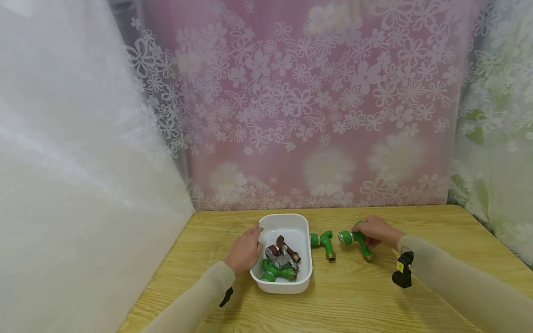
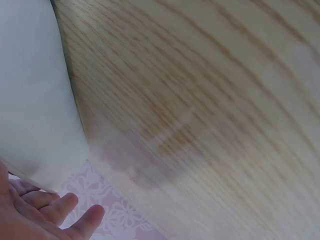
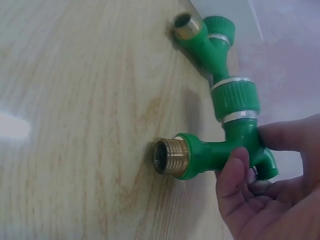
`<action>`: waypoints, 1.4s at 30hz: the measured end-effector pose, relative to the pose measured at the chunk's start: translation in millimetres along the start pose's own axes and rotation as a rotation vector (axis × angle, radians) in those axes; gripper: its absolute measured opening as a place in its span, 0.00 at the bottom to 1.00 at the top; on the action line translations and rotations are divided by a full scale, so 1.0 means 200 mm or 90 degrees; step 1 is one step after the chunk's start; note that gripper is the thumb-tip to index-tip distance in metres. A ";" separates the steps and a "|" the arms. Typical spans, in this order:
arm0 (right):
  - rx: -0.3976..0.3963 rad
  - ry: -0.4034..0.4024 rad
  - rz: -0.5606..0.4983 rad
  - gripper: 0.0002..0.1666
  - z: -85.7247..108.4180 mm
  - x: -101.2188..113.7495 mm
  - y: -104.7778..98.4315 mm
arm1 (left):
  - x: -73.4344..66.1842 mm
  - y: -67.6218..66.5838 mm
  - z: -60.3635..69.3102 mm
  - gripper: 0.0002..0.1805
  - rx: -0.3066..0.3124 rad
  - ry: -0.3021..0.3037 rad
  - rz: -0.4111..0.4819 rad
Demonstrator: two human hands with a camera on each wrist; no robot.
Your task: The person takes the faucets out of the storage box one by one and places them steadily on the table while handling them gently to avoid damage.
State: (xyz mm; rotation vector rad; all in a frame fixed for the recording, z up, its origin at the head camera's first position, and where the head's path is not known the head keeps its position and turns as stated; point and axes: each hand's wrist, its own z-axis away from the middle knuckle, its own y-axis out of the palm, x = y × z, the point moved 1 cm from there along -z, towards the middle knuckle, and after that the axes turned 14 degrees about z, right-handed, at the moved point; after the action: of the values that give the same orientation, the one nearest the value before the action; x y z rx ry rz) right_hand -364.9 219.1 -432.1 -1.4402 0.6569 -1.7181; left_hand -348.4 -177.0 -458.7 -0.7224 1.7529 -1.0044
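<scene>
My right hand (image 1: 379, 232) pinches a green pipe valve (image 3: 240, 137) between thumb and fingers. It has a ribbed collar, a threaded brass end and a short side branch. A second green valve (image 1: 326, 244) of the same kind lies on the table between the held one and a white plastic basin (image 1: 287, 287). My left hand (image 1: 245, 249) holds the basin's left rim; in the left wrist view its fingers (image 2: 60, 207) lie beside the outer wall, the thumb hidden. Inside the basin are a green valve (image 1: 278, 272), a grey metal one (image 1: 283, 260) and a brown one (image 1: 290, 249).
The basin stands on a wood-grain table (image 1: 354, 300). A pink flowered curtain (image 1: 316, 115) hangs behind the table's far edge. White sheeting (image 1: 83, 162) rises along the left side, and a patterned curtain (image 1: 495, 138) hangs on the right.
</scene>
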 end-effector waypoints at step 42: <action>-0.052 -0.182 0.319 0.24 0.06 -0.05 0.07 | -0.03 -0.03 0.02 0.26 0.008 -0.001 -0.007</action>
State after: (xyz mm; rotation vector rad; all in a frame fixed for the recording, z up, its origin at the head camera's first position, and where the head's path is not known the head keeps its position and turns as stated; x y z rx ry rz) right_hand -349.8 220.1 -445.6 -1.3941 0.8498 -1.0880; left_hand -342.7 -176.1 -451.5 -0.7259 1.7419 -1.0216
